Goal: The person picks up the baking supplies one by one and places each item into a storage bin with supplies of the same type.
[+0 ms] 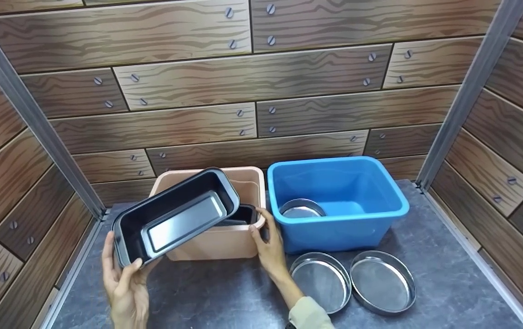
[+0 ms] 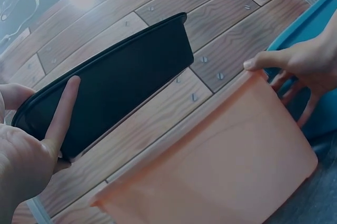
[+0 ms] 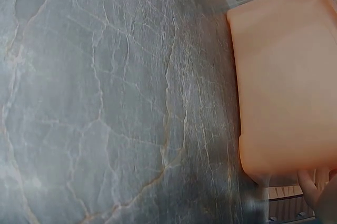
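Head view: left hand (image 1: 124, 278) is pinching the loaf pan (image 1: 174, 217) by one end; tilting, it may be slipping while the right hand (image 1: 268, 244) is gripping the peach bin (image 1: 216, 244) rim.

From my head the light is even and soft, while my wrist views bend at the edges, slightly blurred, with glare top-left.

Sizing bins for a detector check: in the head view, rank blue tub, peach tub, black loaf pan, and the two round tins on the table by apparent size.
1. blue tub
2. peach tub, partly hidden by the pan
3. black loaf pan, raised nearer the camera, so its rank is unsure
4. round tins and: alike, no ranking
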`<state>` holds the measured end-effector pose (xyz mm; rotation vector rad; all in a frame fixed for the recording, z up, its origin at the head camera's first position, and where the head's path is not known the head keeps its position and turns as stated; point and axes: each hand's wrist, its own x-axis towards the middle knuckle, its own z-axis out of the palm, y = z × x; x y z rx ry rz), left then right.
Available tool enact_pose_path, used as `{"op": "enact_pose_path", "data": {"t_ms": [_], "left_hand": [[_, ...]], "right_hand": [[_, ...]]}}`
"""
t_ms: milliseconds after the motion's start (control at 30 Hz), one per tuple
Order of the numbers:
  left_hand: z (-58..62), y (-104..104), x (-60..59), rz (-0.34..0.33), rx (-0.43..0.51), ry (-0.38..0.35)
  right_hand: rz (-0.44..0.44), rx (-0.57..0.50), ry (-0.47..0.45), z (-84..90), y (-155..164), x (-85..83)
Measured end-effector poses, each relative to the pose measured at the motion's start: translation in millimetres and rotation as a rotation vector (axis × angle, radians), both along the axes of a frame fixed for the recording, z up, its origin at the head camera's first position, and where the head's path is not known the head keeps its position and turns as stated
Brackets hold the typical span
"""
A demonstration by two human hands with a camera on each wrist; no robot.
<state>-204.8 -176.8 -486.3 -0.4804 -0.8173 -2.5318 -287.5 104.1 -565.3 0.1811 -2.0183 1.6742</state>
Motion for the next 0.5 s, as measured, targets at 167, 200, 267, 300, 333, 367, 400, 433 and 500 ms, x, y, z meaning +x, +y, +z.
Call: {"op": "enact_pose_path", "data": {"t_ms": [167, 200, 267, 300, 333, 367, 400, 433, 500], "left_hand": [[-3.1, 4, -15.0, 0.022, 0.006, -0.06], [-4.2, 4, -18.0, 0.024, 0.003, -0.07], [-6.6, 6, -23.6, 0.027, -0.002, -0.092], [-7.8, 6, -26.0, 0.027, -0.002, -0.104], [-9.2, 7, -28.2, 0.027, -0.002, -0.117], [-10.6, 7, -30.3, 0.025, -0.004, -0.132], [-11.9, 7, -32.2, 0.025, -0.007, -0.147], [-13.2, 7, -33.7, 0.024, -0.01, -0.16], [-15.3, 8, -36.2, 0.023, -0.011, -0.177]], "right_hand": [[0.002, 0.009, 0.005, -2.3, 1, 0.2], [0.004, 0.007, 0.007, -2.3, 1, 0.2], [0.006, 0.001, 0.009, -2.1, 1, 0.5], [0.005, 0.0, 0.011, -1.9, 1, 0.5], [0.006, -0.006, 0.013, -1.7, 0, 0.6], [0.002, -0.007, 0.009, 2.5, 0, 3.3], [0.002, -0.012, 0.006, 7.1, -1, 6.6], [0.001, -0.016, -0.001, 12.1, -2, 10.2], [0.001, -0.024, -0.015, 21.6, -3, 16.9]]}}
